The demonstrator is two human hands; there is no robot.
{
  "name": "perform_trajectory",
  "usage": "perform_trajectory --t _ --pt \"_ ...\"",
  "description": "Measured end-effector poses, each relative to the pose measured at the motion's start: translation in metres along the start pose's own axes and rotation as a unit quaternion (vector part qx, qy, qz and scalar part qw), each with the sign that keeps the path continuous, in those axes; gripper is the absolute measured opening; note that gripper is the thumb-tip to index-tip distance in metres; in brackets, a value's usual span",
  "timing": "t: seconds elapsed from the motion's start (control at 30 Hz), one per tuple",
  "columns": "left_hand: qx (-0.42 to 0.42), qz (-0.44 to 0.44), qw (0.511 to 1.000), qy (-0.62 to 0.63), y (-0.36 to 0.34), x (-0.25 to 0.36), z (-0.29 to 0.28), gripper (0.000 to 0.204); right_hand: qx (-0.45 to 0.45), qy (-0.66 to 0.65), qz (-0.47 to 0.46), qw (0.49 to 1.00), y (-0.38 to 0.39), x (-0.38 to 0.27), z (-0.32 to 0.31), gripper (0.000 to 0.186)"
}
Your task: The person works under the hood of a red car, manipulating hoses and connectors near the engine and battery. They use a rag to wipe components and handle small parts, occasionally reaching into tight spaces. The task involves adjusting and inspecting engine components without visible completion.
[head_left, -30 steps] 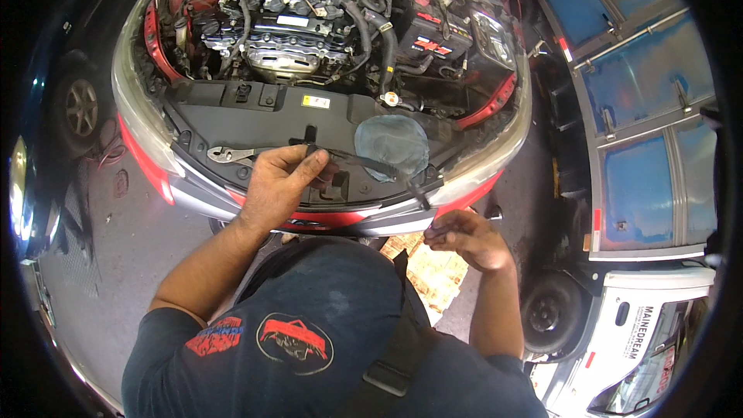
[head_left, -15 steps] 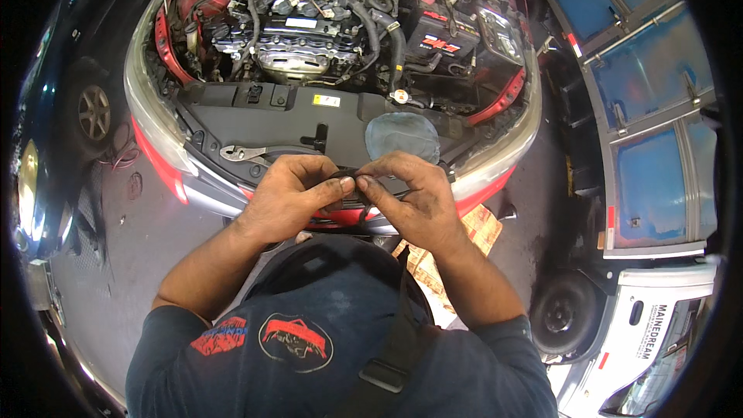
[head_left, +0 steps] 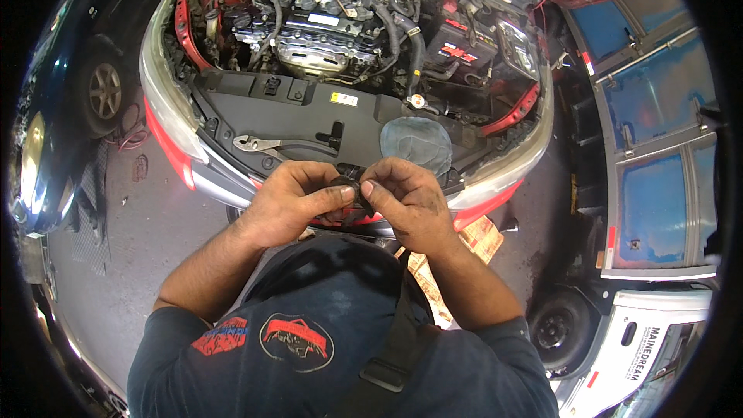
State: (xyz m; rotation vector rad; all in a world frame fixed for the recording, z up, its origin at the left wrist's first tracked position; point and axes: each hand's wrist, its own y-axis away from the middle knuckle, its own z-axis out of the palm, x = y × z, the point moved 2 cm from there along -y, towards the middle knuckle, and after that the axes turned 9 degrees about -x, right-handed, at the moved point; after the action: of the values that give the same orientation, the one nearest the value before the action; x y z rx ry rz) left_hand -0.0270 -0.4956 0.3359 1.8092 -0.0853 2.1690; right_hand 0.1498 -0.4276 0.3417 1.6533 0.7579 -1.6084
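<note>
In front of the car's bumper, my left hand and my right hand meet at chest height. Both are closed, thumbs against fingertips, pinching a small black rounded part. My fingers cover most of that part, so its kind is unclear. Just beyond my left hand, slip-joint pliers with dark handles lie on the black plastic cover. A round grey-blue cloth-like pad rests on the same cover, beyond my right hand.
Behind the cover sits the exposed engine, with a black battery to its right. A dark car stands at the left. Blue-panelled doors and a wheel are at the right. A patterned wooden board lies below.
The view has shifted, so the car appears farther right and slightly lower. My hands stay together; the black part between them now shows a rounded side, and the dark strand below it no longer shows.
</note>
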Motion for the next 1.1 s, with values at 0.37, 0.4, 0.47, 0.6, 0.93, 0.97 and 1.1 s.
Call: perform_trajectory --t 0.37,0.4,0.47,0.6,0.93,0.97,1.1 --pt "-0.056 0.004 0.990 0.129 -0.022 -0.029 0.003 0.018 0.000 -0.063 0.079 0.995 0.021 0.013 -0.014 0.025" --pt "-0.062 -0.002 0.986 0.157 -0.027 -0.032 0.003 0.018 0.005 -0.088 0.067 0.994 0.023 0.013 -0.018 0.026" --pt "-0.065 0.016 0.989 0.131 -0.037 -0.036 0.005 0.020 0.021 -0.098 0.054 0.994 0.030 0.014 -0.028 0.028" --pt "-0.084 0.057 0.994 0.039 -0.063 -0.040 0.017 0.023 0.037 -0.078 0.071 0.994 0.049 0.019 -0.056 0.029" --pt "0.024 0.053 0.997 -0.045 -0.164 -0.059 0.046 0.025 0.019 -0.042 0.100 0.994 0.045 0.050 -0.198 0.022" --pt "0.072 0.051 0.995 -0.035 -0.181 -0.063 0.045 0.025 0.054 -0.039 0.130 0.989 0.041 0.055 -0.221 0.021" --pt "0.203 0.066 0.977 -0.016 -0.266 -0.073 0.026 0.029 0.099 -0.039 0.089 0.990 0.035 0.072 -0.313 0.020"
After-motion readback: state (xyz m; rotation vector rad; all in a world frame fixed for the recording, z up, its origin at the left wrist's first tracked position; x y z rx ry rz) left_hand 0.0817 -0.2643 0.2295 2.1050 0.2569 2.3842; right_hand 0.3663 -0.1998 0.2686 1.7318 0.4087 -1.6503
